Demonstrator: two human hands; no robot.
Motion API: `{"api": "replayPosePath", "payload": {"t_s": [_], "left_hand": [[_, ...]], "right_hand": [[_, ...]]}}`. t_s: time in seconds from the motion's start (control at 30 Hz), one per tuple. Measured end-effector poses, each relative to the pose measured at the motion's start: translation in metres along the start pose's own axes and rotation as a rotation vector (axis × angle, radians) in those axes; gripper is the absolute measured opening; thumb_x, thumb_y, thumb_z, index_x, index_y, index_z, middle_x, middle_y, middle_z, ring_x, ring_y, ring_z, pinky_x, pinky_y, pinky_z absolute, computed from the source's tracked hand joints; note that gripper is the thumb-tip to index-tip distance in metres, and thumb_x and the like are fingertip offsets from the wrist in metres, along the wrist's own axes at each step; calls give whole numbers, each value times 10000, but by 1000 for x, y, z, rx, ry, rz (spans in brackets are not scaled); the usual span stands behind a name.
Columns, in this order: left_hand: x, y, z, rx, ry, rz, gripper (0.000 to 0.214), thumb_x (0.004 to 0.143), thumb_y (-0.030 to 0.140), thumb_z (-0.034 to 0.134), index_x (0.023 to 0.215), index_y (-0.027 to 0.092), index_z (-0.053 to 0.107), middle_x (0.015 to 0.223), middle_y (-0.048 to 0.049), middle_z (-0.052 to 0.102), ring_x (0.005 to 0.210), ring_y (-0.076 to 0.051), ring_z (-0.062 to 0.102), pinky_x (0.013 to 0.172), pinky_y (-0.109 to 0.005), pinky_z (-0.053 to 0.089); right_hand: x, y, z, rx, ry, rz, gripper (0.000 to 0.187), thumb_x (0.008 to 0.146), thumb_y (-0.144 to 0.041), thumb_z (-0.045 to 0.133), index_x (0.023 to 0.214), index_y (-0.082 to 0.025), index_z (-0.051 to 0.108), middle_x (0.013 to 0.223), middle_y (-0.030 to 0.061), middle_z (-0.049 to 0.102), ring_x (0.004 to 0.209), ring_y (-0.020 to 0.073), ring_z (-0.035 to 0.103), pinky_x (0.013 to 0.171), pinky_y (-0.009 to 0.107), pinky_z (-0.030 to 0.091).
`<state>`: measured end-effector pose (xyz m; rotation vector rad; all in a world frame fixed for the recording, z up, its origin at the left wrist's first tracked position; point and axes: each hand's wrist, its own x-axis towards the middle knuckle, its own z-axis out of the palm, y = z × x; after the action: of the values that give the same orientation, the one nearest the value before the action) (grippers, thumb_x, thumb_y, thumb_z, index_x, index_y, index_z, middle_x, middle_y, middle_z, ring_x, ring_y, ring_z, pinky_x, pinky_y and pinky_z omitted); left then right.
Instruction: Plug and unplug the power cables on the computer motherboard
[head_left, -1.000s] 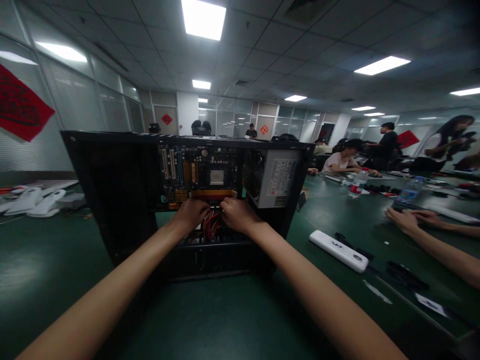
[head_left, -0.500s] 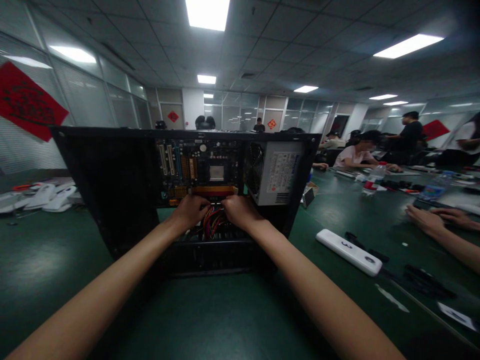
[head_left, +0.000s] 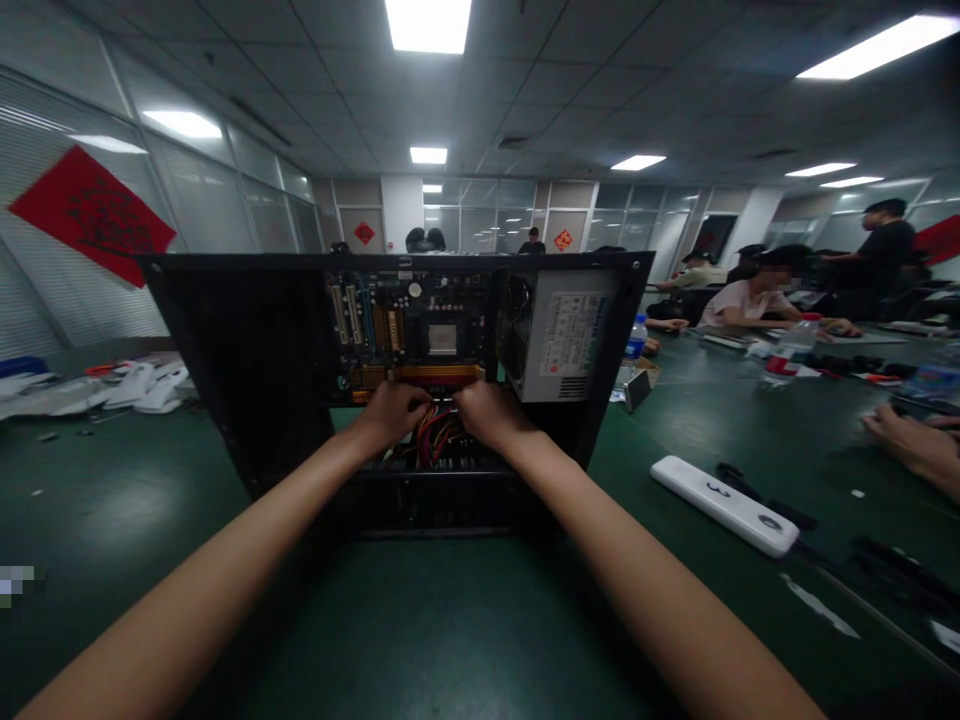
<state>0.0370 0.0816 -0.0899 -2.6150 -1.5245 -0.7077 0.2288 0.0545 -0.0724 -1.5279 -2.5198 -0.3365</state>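
Note:
An open black computer case (head_left: pixel 247 290) stands on the table in front of me, its motherboard (head_left: pixel 469 325) facing me. Both hands reach inside to the orange and red memory slots (head_left: pixel 439 374) along the board's lower edge. My left hand (head_left: pixel 394 412) is closed at the left end of the slots, its fingers bent. At the right end, my right hand (head_left: pixel 489 412) is closed as well, its fingertips curled inward. What the fingertips grip is too small to make out. Below them hangs a bundle of coloured cables (head_left: pixel 439 435). The power supply (head_left: pixel 566 340) sits to the right of my right hand.
On the green table (head_left: pixel 450 620) to the right lie a white power strip (head_left: pixel 724 503), black cables and a bottle (head_left: pixel 791 352). Another person's hand (head_left: pixel 911 445) rests at the right edge. White parts (head_left: pixel 146 385) are piled at the left. Several people sit or stand farther back.
The view has turned slightly left, so the scene sits farther right in the picture. Both hands stay at the memory slots with almost the same grip.

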Motion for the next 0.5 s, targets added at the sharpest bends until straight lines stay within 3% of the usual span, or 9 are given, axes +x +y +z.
{"api": "replayPosePath", "payload": {"t_s": [0.37, 0.5], "left_hand": [[-2, 0, -1, -4, -8, 16, 266, 880, 226, 560, 1041, 178, 767, 1035, -62, 773, 980, -215, 710, 887, -288, 508], [-3, 3, -4, 12, -28, 13, 271, 879, 232, 554, 1030, 165, 769, 1030, -78, 771, 980, -226, 708, 871, -285, 505]], "right_hand": [[-2, 3, 2, -5, 9, 10, 327, 908, -94, 440, 1060, -102, 729, 1060, 209, 703, 997, 275, 689, 855, 324, 518], [-15, -14, -8, 35, 62, -88, 318, 938, -123, 409, 1037, -130, 711, 1021, 164, 719, 934, 255, 703, 805, 317, 529]]}}
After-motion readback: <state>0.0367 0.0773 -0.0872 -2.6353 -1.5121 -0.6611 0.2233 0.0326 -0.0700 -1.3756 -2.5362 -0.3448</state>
